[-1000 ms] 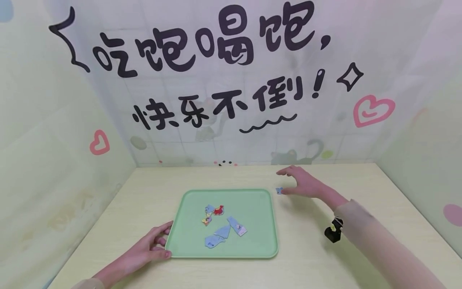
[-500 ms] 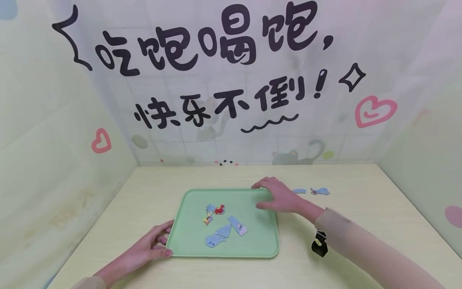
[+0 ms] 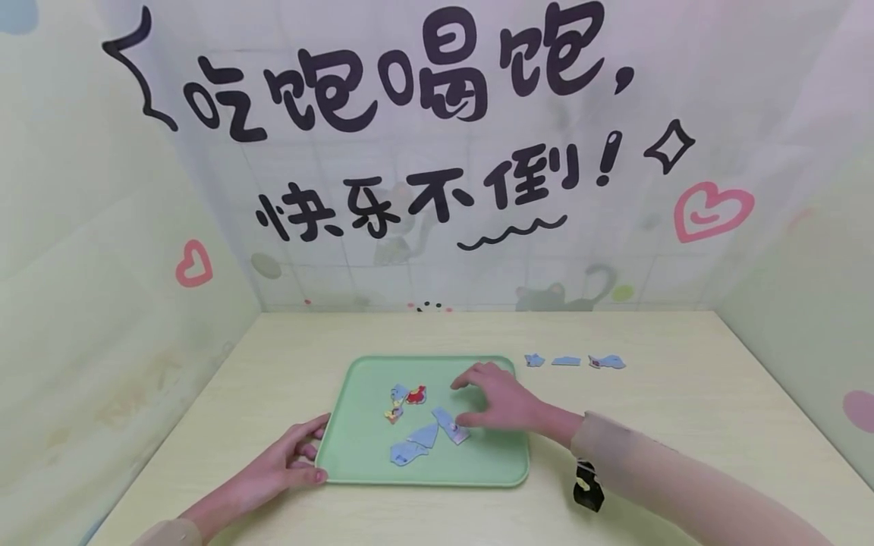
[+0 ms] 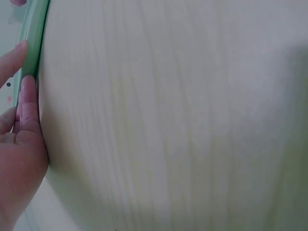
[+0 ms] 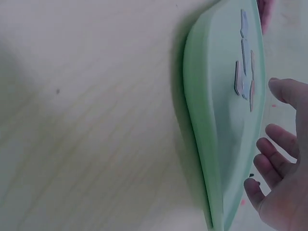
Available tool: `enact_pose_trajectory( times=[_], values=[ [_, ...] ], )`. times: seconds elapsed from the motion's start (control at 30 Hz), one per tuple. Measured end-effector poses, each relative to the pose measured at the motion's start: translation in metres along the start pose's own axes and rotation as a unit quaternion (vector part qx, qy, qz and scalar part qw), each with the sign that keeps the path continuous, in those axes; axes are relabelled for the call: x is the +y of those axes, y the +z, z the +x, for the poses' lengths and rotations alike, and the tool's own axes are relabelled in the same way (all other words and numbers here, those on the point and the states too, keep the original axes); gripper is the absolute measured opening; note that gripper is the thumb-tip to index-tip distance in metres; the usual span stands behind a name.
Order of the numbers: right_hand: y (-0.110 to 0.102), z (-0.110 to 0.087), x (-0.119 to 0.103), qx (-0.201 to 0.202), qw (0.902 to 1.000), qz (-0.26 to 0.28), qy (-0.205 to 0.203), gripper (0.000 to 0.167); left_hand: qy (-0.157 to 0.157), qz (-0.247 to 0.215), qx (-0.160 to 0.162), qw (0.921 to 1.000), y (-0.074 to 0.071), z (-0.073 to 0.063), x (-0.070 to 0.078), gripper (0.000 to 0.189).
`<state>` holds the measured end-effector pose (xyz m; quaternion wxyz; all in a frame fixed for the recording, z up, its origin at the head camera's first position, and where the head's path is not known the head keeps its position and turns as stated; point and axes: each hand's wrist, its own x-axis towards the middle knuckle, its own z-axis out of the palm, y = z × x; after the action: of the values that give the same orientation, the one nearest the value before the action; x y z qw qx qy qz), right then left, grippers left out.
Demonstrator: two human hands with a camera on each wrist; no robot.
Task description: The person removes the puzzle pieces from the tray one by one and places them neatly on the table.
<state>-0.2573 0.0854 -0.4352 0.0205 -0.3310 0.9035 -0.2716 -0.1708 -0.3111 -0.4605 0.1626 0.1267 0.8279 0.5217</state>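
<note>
A light green tray (image 3: 478,474) lies on the table, with several flat blue puzzle pieces (image 3: 408,452) on it. Among them is a small red one (image 3: 416,394). My left hand (image 3: 290,459) rests against the tray's left side, thumb and index fingertip at the rim; the left wrist view shows its fingers (image 4: 29,103) touching the green edge. Over the right part of the tray hovers my right hand (image 3: 501,402), fingers spread and nothing held. Its thumb covers part of an oblong blue-and-pink piece (image 3: 444,418). The right wrist view shows the hand (image 5: 284,178) raised above the tray.
Behind the tray's right corner, three blue pieces lie in a row on the table: a small one (image 3: 535,360), a flat strip (image 3: 567,361) and a longer one (image 3: 607,362). A printed backdrop (image 3: 437,280) rises along the table's back edge, with side walls left and right.
My right hand has come from the loose piece behind the tray, moving left and toward me over the tray. The row of pieces is now uncovered. My left hand stays at the rim.
</note>
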Motion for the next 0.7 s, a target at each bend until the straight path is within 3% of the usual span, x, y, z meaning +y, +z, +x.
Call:
enact_pose_trajectory(
  times=[0.4, 0.7],
  values=[
    [0.016, -0.005, -0.016, -0.037, 0.9985, -0.035, 0.021, 0.048, -0.003, 0.002, 0.003, 1.0000, 0.000, 0.000, 0.002, 0.093],
    [0.008, -0.006, -0.013, -0.083, 0.9953, -0.048, 0.008, 0.044, 0.001, 0.004, 0.004, 1.0000, 0.000, 0.000, 0.000, 0.093]
  ],
)
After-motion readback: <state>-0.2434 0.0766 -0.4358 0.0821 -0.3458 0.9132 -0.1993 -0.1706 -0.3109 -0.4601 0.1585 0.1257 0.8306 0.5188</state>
